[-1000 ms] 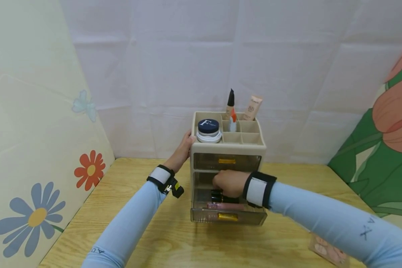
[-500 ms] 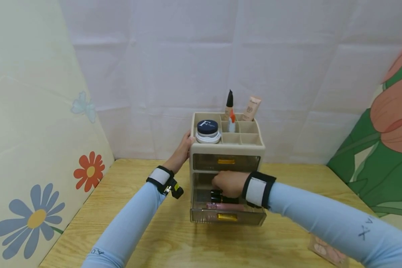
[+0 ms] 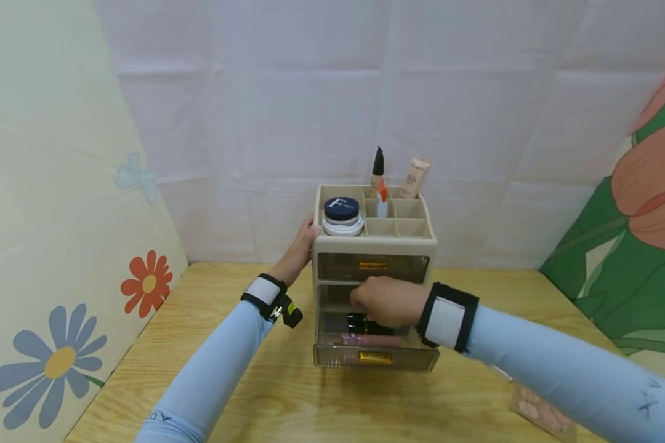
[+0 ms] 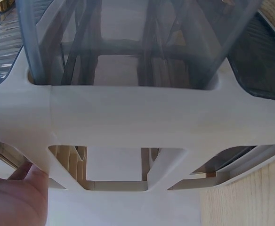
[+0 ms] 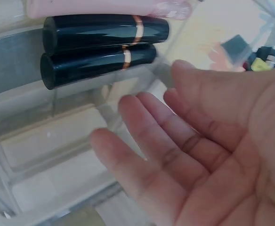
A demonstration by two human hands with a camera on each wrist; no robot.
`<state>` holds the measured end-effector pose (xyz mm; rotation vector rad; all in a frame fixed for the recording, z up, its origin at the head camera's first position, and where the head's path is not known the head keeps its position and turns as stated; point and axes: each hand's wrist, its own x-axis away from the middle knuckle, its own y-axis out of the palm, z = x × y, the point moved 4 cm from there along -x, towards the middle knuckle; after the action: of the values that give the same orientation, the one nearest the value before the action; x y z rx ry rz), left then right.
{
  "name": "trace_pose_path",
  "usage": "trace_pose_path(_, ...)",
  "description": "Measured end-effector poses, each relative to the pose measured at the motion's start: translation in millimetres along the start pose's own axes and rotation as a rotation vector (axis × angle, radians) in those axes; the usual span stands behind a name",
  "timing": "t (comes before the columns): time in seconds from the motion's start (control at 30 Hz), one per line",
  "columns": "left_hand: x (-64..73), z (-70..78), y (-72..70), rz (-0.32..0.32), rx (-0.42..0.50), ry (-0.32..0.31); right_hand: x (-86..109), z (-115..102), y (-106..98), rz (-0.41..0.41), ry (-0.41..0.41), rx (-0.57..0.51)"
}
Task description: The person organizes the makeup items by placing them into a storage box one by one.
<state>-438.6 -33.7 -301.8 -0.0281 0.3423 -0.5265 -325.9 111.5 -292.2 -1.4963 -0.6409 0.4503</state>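
Observation:
A cream makeup organizer [image 3: 377,242] with smoky see-through drawers stands on the table. My left hand [image 3: 302,249] holds its left side; in the left wrist view the thumb and part of that hand [image 4: 20,197] lie against the cream frame. The lower drawer [image 3: 332,355] is pulled out. Inside it lie two black lipsticks [image 5: 104,33] side by side and a pink tube [image 5: 104,7]. My right hand [image 3: 390,301] hovers over this drawer, its fingers [image 5: 142,174] loosely bent with nothing between them, apart from the lipsticks.
On the organizer's top sit a dark-lidded round jar [image 3: 342,209] on a white round case [image 3: 343,227], a black-capped bottle [image 3: 377,172], an orange-and-white item [image 3: 382,200] and a BB tube [image 3: 414,178]. A pinkish flat box [image 3: 540,409] lies at the table's right front, partly under my right forearm.
My right hand and wrist band have shifted slightly to the right over the drawer. The left hand keeps its place on the organizer's side.

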Motion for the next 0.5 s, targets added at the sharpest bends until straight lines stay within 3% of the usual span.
trace_pose_path(0.27, -0.7, 3.8, -0.4, -0.035, 0.02, -0.028, 27.6, -13, -15, 0.188, -0.003, 0.051)
trace_pose_path(0.5, 1.1, 4.1, 1.7, -0.01, 0.035, 0.003, 55.8, -22, -21, 0.39, -0.094, 0.096)
